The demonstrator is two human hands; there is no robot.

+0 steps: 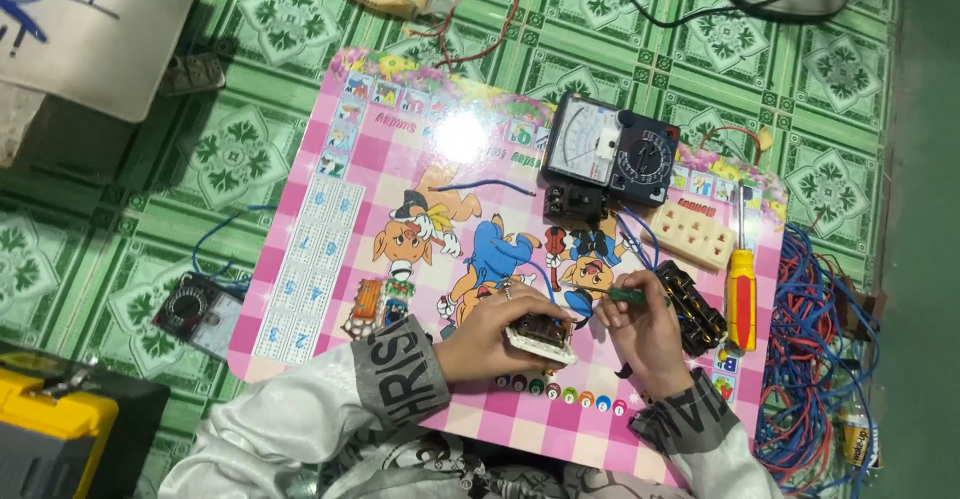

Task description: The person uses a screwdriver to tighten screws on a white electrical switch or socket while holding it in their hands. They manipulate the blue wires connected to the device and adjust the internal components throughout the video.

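Near the front edge of the pink cartoon-printed surface (330,209), a small white socket part (541,337) sits clasped in the left hand (490,337), while the right hand (645,331) grips a green-handled screwdriver (628,297) with its tip aimed at the part. Sound practice, in my judgement, is to press the part flat on the surface and keep the tool square to the screw. A black part (692,306), a red-and-yellow screwdriver (741,299) and a black meter (610,159) lie just beyond.

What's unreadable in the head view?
- Underside of the white electrical part: covered by the left hand.
- Tip of the green-handled tool: hidden by the right hand.
- Yellow box: cut by the left and bottom edges.
- Meter dial markings: too small.
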